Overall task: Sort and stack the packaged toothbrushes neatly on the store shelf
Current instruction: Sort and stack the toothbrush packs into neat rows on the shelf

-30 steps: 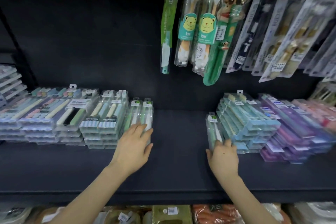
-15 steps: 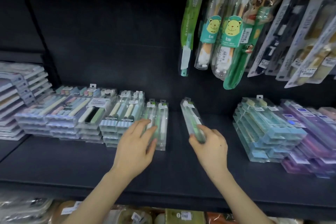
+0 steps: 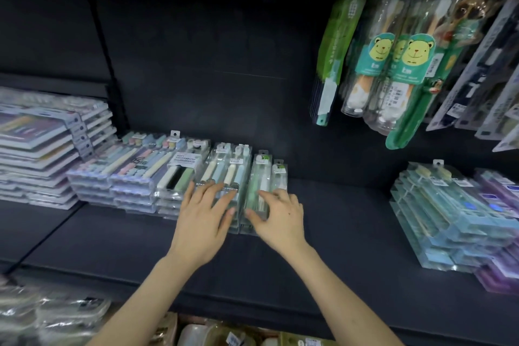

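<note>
Two hands work near the centre of the head view. The left hand (image 3: 206,215) has an open grip, and its straight fingers press flat on the white-and-blue stack (image 3: 224,174). The right hand (image 3: 279,218) has its grip closed on the green pack (image 3: 259,182), with fingers curled over it. This pack lies on a narrow green pile just at 3 o'clock of that stack.

I judge that the pack can slip. The clear cases look hard, smooth and glossy, long and flat, so a skewed release may slide it onto the dark matte shelf (image 3: 351,222) or tip the pile. The blue stack (image 3: 449,222), at 3 o'clock, already leans like steps. At 1 o'clock the hanging packs (image 3: 393,70) look softer and rounder.
</note>
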Demonstrator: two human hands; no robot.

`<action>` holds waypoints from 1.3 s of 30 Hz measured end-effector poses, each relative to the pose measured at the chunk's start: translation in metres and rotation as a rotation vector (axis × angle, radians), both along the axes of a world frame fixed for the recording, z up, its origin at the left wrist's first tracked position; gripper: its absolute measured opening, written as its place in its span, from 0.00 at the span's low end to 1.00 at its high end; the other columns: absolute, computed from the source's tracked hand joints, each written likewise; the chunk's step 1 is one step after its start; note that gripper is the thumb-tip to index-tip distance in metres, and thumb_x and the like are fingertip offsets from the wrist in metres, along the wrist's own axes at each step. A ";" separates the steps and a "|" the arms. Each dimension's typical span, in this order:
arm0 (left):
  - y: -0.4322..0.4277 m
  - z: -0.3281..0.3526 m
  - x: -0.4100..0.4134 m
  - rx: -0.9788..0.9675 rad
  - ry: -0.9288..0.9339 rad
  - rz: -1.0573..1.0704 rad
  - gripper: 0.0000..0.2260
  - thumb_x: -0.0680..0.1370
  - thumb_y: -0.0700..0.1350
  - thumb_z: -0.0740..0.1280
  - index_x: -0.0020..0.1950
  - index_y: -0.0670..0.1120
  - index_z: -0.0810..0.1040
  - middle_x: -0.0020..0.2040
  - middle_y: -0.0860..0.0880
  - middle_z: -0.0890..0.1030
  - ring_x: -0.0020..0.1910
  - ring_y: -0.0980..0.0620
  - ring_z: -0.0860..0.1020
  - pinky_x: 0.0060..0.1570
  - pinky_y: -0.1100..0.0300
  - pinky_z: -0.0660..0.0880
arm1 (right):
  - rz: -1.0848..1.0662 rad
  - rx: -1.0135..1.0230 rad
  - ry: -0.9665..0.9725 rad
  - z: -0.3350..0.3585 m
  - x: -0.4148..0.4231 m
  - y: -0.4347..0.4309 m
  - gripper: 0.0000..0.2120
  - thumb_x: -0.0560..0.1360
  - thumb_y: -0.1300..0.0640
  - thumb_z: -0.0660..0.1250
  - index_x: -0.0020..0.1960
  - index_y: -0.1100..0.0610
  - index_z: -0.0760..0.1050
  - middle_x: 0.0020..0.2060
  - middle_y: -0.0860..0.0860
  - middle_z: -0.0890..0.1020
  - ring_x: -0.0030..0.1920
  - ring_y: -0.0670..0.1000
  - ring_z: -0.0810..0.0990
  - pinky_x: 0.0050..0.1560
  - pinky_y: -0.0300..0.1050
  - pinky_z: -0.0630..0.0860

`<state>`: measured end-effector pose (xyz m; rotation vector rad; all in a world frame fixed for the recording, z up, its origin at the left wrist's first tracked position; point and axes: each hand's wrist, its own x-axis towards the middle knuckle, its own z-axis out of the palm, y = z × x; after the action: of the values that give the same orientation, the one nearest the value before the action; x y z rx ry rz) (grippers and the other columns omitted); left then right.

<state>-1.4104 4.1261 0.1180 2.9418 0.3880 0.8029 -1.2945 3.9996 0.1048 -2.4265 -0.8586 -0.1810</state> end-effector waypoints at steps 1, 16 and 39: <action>0.001 -0.001 0.000 -0.005 -0.003 -0.008 0.19 0.78 0.50 0.55 0.60 0.45 0.80 0.57 0.43 0.80 0.59 0.41 0.77 0.65 0.40 0.67 | 0.016 -0.004 -0.009 -0.002 0.002 -0.002 0.26 0.74 0.39 0.64 0.69 0.48 0.71 0.64 0.47 0.72 0.63 0.53 0.68 0.62 0.46 0.60; -0.019 0.010 0.013 -0.011 -0.146 -0.056 0.19 0.78 0.49 0.55 0.57 0.41 0.81 0.55 0.41 0.79 0.57 0.39 0.77 0.61 0.40 0.71 | -0.014 0.114 -0.073 0.018 0.010 -0.083 0.19 0.78 0.50 0.64 0.68 0.52 0.73 0.68 0.49 0.72 0.69 0.52 0.68 0.69 0.46 0.57; -0.288 0.035 0.210 -1.849 0.580 -0.204 0.39 0.59 0.73 0.69 0.64 0.54 0.71 0.60 0.46 0.76 0.52 0.47 0.76 0.37 0.52 0.74 | -0.712 0.320 -0.100 0.030 0.061 -0.317 0.25 0.74 0.58 0.70 0.69 0.63 0.70 0.62 0.59 0.75 0.62 0.61 0.74 0.58 0.52 0.72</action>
<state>-1.2004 3.8377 0.1532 1.2750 0.4378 -0.4154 -1.2332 3.6822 0.1344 -2.3196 0.0386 -0.6514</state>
